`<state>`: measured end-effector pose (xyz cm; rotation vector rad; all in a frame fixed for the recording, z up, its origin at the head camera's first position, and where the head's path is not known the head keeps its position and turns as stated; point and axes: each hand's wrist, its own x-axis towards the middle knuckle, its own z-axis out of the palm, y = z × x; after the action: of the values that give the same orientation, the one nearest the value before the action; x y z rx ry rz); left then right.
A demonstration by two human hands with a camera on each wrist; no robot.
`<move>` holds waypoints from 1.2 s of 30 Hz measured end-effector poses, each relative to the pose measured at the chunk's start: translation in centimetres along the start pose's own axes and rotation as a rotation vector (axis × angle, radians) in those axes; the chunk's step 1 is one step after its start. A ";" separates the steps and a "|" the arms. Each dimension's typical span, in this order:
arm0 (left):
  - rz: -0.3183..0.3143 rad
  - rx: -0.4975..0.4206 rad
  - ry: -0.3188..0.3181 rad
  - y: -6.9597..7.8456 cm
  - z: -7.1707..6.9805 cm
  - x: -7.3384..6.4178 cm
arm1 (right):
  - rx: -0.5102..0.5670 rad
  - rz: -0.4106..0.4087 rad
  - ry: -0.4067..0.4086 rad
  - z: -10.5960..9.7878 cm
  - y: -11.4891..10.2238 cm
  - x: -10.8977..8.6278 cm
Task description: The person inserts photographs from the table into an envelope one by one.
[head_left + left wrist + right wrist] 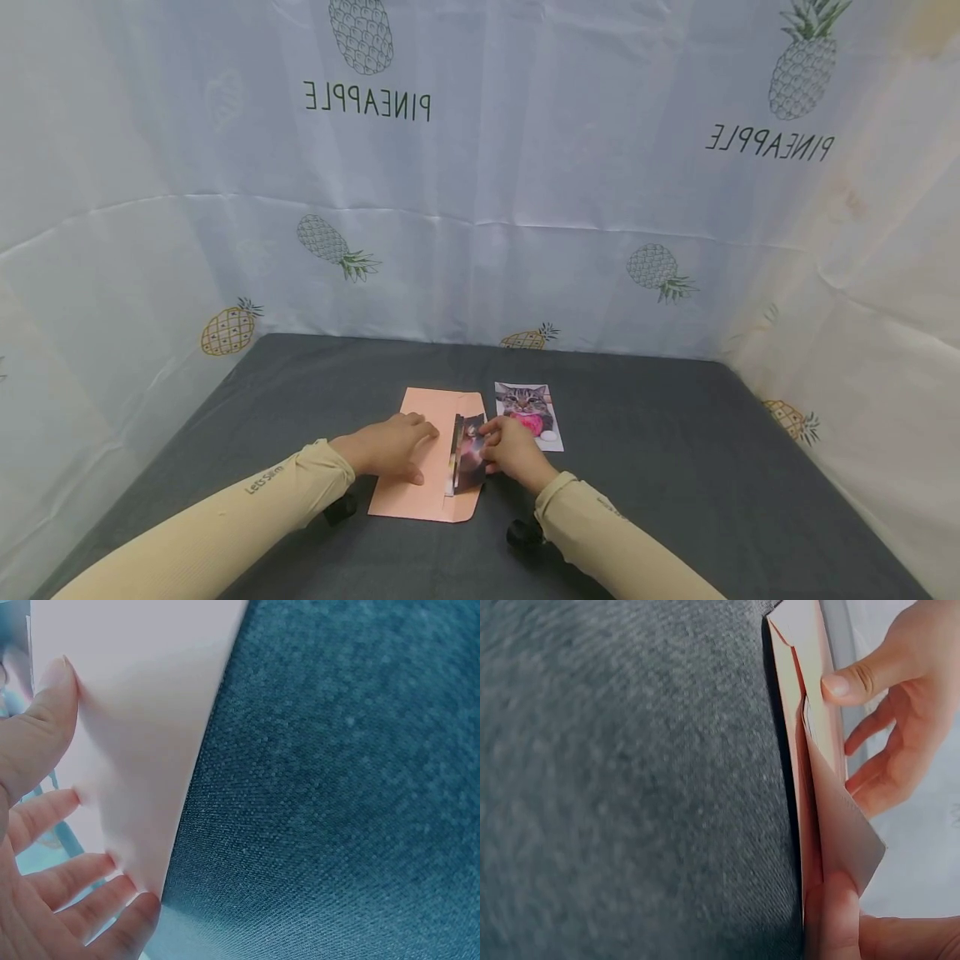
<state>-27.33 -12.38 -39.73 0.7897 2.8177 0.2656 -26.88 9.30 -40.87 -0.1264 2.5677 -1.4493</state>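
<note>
A salmon-orange envelope lies flat on the dark cloth. My left hand rests on it, fingers spread, with the fingertips and thumb touching the paper. At the envelope's right side, my right hand pinches a dark, pinkish photo print by its edge. In the right wrist view the print stands tilted up, one side inside the envelope's opening, and the fingers hold its near edge. Other paper edges show beside it; how many cannot be told.
A cat photo with a pink item lies just beyond my right hand. Dark cloth covers the table. White curtains with pineapple prints stand behind and at both sides. Black wrist devices sit under the wrists.
</note>
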 end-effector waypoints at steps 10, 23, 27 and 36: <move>0.002 -0.006 0.005 0.1 0.0 0.0 | 0.004 -0.032 0.020 0.2 -0.1 -0.5; -0.010 -0.011 0.007 0.1 0.0 0.0 | 0.047 -0.032 0.014 0.6 0.1 -0.4; -0.004 -0.009 0.010 0.1 0.0 -0.1 | 0.046 -0.033 -0.003 0.6 0.2 -0.3; -0.016 -0.011 0.001 0.1 -0.1 0.0 | 0.047 -0.031 -0.043 0.6 0.1 -0.3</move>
<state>-27.30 -12.26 -39.65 0.7652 2.8196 0.2784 -26.51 8.92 -41.21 -0.1897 2.5067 -1.4998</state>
